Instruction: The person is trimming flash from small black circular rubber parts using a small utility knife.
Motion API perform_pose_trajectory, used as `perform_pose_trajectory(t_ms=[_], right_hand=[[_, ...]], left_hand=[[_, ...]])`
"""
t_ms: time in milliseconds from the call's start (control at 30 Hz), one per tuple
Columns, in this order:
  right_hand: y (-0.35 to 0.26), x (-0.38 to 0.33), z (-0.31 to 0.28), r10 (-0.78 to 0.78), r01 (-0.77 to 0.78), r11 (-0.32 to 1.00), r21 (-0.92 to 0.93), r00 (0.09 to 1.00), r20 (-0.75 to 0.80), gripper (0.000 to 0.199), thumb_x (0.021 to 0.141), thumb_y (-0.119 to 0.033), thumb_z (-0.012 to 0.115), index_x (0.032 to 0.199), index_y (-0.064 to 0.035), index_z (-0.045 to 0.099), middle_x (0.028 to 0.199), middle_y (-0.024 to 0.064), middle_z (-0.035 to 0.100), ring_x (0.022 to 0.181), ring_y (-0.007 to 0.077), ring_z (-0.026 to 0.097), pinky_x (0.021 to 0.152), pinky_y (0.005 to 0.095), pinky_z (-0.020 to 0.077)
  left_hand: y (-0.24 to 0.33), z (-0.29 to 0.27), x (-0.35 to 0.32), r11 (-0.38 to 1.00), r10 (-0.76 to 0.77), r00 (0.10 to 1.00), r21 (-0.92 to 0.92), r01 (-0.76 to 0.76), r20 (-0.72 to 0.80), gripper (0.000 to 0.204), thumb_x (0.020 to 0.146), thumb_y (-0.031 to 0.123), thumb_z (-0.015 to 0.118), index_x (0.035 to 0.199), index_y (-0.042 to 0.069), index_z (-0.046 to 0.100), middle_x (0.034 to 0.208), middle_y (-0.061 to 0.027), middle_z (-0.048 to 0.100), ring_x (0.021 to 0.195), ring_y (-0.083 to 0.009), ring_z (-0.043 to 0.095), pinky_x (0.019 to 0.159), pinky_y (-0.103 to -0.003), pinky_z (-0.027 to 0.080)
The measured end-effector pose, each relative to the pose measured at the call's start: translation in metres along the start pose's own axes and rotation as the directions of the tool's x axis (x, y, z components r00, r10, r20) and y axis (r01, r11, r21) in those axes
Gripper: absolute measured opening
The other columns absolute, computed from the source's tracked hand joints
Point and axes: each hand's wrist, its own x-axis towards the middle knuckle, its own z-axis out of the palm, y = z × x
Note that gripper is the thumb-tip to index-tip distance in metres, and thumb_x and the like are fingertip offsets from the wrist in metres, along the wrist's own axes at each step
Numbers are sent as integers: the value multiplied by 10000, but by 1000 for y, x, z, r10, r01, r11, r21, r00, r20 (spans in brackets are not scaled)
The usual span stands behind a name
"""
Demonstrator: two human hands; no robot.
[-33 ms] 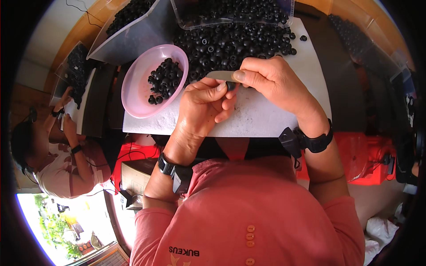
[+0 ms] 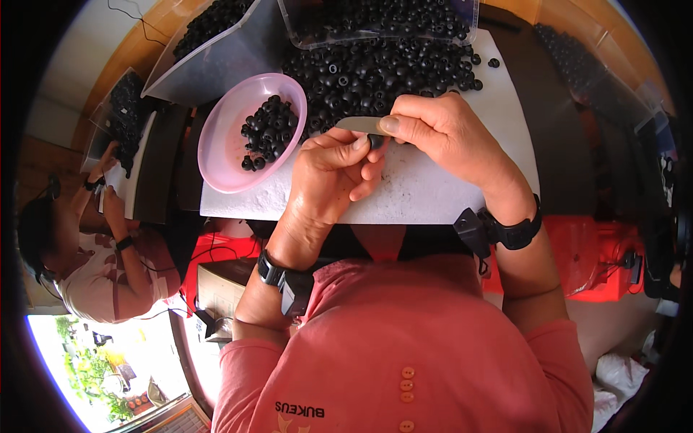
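My left hand pinches one small round black plastic part between thumb and fingers, above the near half of a white board. In my right hand is a knife with a short, flat grey blade, gripped between thumb and forefinger. The blade points left and lies just over the part; whether its edge touches cannot be made out. Just beyond both hands spreads a heap of similar black parts, several showing hollow openings. Left of my left hand, a pink bowl holds more of them.
Behind the heap lies a clear plastic bin with its mouth toward me. Another bin of black parts stands at the far left. A co-worker handles similar parts at the left. Red crates stand low on the right.
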Motion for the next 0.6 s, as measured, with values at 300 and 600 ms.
perform_pose_trajectory(t_ms=[300, 600], right_hand=[[0, -1, 1, 1, -1, 1000, 0, 1000, 12, 317, 938, -263, 649, 717, -38, 618, 526, 125, 511, 440, 216, 452, 471, 355, 354], [3, -2, 0, -60, 60, 998, -36, 998, 9, 327, 944, -273, 655, 706, -52, 615, 513, 118, 505, 423, 224, 432, 456, 353, 346]], left_hand=[[-3, 3, -1, 996, 25, 1000, 91, -24, -9, 297, 986, 170, 587, 1159, -72, 590, 867, -97, 542, 636, -119, 474, 392, -216, 337], [-1, -3, 0, 1000, -6, 997, -23, 8, 80, 256, 980, 98, 583, 1127, -108, 614, 862, -123, 593, 652, -151, 530, 413, -241, 352]])
